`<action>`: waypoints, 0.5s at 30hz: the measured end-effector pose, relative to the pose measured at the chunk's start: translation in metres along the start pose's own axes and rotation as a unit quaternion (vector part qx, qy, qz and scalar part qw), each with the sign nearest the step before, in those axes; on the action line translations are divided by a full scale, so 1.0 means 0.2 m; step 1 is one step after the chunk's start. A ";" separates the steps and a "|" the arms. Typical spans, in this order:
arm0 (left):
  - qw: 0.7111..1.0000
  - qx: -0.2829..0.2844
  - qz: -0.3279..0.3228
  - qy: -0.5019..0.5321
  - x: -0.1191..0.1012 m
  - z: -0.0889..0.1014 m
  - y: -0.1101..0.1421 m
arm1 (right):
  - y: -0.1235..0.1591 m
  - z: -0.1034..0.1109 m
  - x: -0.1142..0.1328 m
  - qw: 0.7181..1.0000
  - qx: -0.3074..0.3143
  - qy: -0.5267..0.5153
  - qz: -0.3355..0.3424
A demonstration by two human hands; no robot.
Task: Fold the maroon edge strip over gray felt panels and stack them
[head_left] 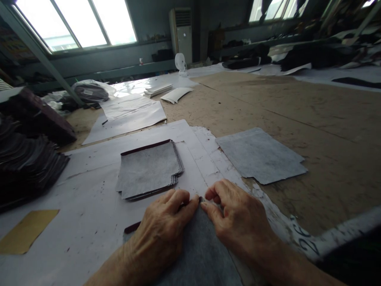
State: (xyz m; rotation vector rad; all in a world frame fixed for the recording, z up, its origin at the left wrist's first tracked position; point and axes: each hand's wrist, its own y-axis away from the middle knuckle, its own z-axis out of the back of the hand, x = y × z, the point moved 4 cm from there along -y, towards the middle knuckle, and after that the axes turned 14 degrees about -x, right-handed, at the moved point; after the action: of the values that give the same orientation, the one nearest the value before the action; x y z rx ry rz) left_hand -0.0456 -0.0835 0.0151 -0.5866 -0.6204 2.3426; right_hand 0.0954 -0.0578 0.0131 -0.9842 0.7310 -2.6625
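A grey fabric panel (205, 246) with a dark folded edge lies at the front of the table, partly hidden under my hands. My left hand (169, 218) presses on its far edge, fingers bent and closed, thumb and forefinger near the corner. At that same corner my right hand (235, 206) pinches the dark edge between thumb and fingertips. Just beyond my left hand sits a small stack of similar grey panels (147, 171), their far edge folded over dark and one corner notched. To the right another grey panel (260, 155) lies flat by itself, with notched corners.
White paper (86, 218) covers the near table, with a tan card (28, 230) on it. A tall stack of dark pieces (26, 163) stands at left beside a dark block (38, 113). Farther back are white sheets (131, 121) and a small white fan (180, 63).
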 end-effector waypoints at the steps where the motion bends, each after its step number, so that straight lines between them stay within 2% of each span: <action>1: 1.000 0.001 -0.003 -0.006 0.00 0.00 0.00 | 0.00 0.00 0.00 1.000 -0.003 0.001 0.001; 4: 1.000 0.008 -0.009 -0.026 -0.01 -0.01 0.00 | 0.00 0.00 -0.01 1.000 -0.003 0.002 -0.003; 9: 0.996 0.052 -0.009 -0.068 -0.02 -0.02 -0.01 | 0.00 0.00 -0.02 0.999 0.024 -0.024 -0.040; 13: 0.993 0.079 0.018 -0.081 -0.01 -0.02 -0.02 | -0.02 0.02 -0.05 0.994 0.021 -0.056 -0.088; 15: 0.995 0.057 0.051 -0.067 0.00 -0.01 -0.01 | -0.03 0.03 -0.06 0.990 0.016 -0.085 -0.108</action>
State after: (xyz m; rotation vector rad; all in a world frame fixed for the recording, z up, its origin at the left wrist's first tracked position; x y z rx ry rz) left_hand -0.0429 -0.0815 0.0141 -0.4207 -0.5242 2.5103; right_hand 0.1076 -0.0510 0.0135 -1.3308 0.5719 -2.7133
